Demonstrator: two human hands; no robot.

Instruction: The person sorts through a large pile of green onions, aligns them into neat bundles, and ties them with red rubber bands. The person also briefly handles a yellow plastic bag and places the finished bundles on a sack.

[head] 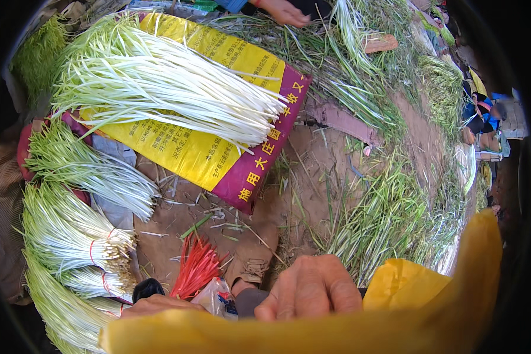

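My left hand (pixel 159 304) is at the bottom edge, mostly hidden behind a blurred yellow sheet (pixel 292 334). A black rounded object (pixel 147 290) shows right beside its knuckles; whether the hand holds it is unclear. My right hand (pixel 312 287) has its fingers bent downward, and the yellow sheet covers its lower part. What lies under those fingers is hidden. Between the hands are a bunch of red ties (pixel 197 265) and a clear plastic bag (pixel 217 297). Ahead, a large heap of pale garlic chives or similar stalks (pixel 181 84) rests on a yellow and maroon printed sack (pixel 203 166).
Red-tied bundles (pixel 101 252) and a looser bunch of stalks (pixel 101 168) lie at left. Loose green leaves (pixel 380 212) cover the ground at right. A shoe (pixel 252 256) stands near centre. At the top, another person's hand (pixel 287 12) reaches in near more stalks (pixel 352 35).
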